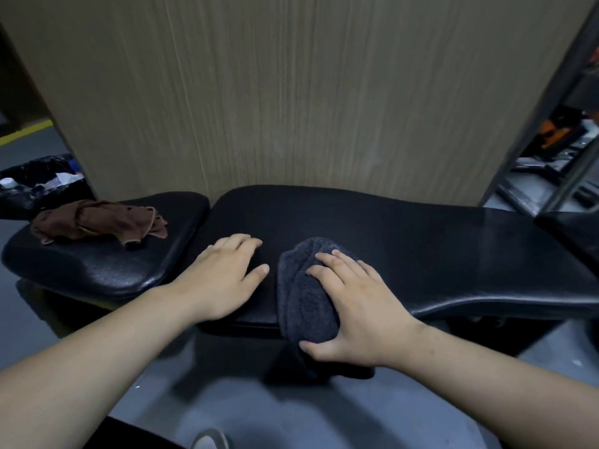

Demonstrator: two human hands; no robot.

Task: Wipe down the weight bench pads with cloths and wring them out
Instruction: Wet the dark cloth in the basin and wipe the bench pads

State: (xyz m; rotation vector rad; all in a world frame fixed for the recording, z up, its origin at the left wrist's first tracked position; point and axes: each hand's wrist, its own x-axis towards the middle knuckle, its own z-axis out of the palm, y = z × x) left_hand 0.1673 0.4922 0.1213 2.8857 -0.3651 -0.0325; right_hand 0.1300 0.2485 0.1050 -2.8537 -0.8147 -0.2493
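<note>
- Far left, on the grey floor (291,416): black bin bag (35,186), open, with pale scraps inside.
- Just right of it: short seat pad (97,273), black and glossy, tilted a little.
- On the far part of that pad: brown cloth (97,223), crumpled in a loose heap, touched by neither hand.
- Across a narrow gap: long pad (421,254), black, reaching to the right edge of view.
- On the long pad's left end: left hand (223,273), palm down, fingers straight and slightly spread, grasping nothing, resting on bare upholstery.
- Close beside it, apart from the left thumb: grey cloth (304,296), bunched, lying on the long pad, near end draped over the front edge.
- On top of the grey cloth: right hand (353,306), pressing down, fingers spread and nearly straight, thumb against the hanging end.
- Behind both pads: upright wooden panel (291,92), pale grain.
- Far right: dark metal frame (534,108), slanted, with blurred equipment beyond.
- Bottom centre: toe of a shoe (209,440).
</note>
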